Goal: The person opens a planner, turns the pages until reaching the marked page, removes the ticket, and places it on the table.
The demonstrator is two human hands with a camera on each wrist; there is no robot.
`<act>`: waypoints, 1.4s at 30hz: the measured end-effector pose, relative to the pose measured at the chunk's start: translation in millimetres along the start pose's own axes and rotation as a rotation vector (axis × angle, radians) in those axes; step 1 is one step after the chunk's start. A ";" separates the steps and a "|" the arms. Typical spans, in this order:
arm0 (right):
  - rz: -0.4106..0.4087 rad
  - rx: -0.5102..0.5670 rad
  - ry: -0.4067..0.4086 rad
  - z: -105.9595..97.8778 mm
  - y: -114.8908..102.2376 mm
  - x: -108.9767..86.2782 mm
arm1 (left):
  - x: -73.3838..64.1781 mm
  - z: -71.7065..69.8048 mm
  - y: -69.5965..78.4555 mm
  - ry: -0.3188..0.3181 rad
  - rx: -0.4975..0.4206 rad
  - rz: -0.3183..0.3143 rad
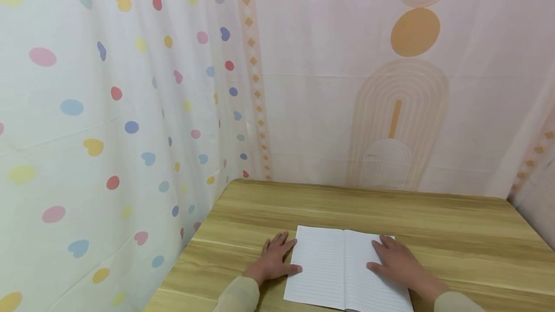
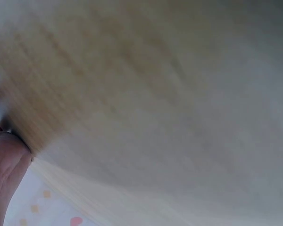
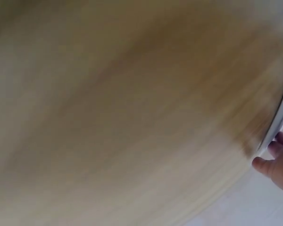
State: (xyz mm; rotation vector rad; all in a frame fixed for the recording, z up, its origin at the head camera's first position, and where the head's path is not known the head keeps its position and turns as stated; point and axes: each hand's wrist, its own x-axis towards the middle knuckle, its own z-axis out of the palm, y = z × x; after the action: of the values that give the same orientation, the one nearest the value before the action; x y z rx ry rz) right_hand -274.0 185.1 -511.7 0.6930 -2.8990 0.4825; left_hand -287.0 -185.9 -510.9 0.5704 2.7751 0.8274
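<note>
An open notebook [image 1: 321, 268] with lined white pages lies flat on the wooden table, its centre fold running away from the person. At its left edge, my left hand [image 1: 274, 260] has its fingers spread, with the thumb and a fingertip reaching the page's edge. My right hand [image 1: 398, 262] rests on the right page near its outer edge, fingers extended. Part of the left hand [image 2: 7, 169] shows at the border of the left wrist view. In the right wrist view the right hand [image 3: 279, 162] is beside the notebook's thin edge [image 3: 278, 120].
The wood-grain table [image 1: 347, 206] extends behind and to both sides of the notebook. A curtain with coloured dots [image 1: 130, 126] hangs along the left. Another pale curtain with arch patterns [image 1: 399, 124] hangs behind the table's far edge. Both wrist views are mostly blurred tabletop.
</note>
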 end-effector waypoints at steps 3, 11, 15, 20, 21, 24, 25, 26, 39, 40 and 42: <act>0.063 -0.008 0.000 -3.4 14.2 -1.9 | 0.3 1.2 -1.2 0.004 -0.001 0.003; 0.131 0.045 -0.020 -12.6 31.3 -6.4 | 0.2 2.0 -1.3 0.002 0.000 0.004; 0.131 0.055 -0.014 -12.9 30.3 -6.2 | 0.6 0.9 -1.6 0.001 0.000 0.010; 0.137 0.061 -0.006 -11.3 28.5 -8.2 | 0.3 -0.4 -0.8 -0.002 0.004 0.013; 0.134 0.061 -0.005 -11.0 28.5 -8.5 | 0.5 -0.1 -1.1 -0.004 0.005 0.011; 0.142 0.069 -0.010 -11.0 27.7 -9.5 | 0.4 1.0 -1.3 -0.004 0.008 0.007; 0.142 0.069 -0.012 -11.0 27.8 -9.5 | 0.4 1.5 -1.6 -0.003 0.009 0.008; 0.146 0.071 -0.015 -11.0 27.7 -9.5 | 0.5 1.9 -2.0 -0.002 0.011 0.010; 0.156 0.065 -0.033 -11.6 26.6 -8.6 | 0.2 0.9 -0.7 -0.009 -0.006 0.013; 0.156 0.063 -0.033 -11.7 26.3 -8.5 | -0.1 1.0 -0.2 -0.009 -0.006 0.010; 0.154 0.060 -0.029 -12.0 25.8 -8.6 | -0.4 0.9 0.8 -0.005 -0.001 0.005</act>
State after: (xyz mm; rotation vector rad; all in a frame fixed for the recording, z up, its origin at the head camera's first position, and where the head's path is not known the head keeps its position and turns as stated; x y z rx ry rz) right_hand -277.7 214.4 -509.1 0.4907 -2.9905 0.5833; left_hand -286.1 -185.0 -511.2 0.5788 2.7693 0.8271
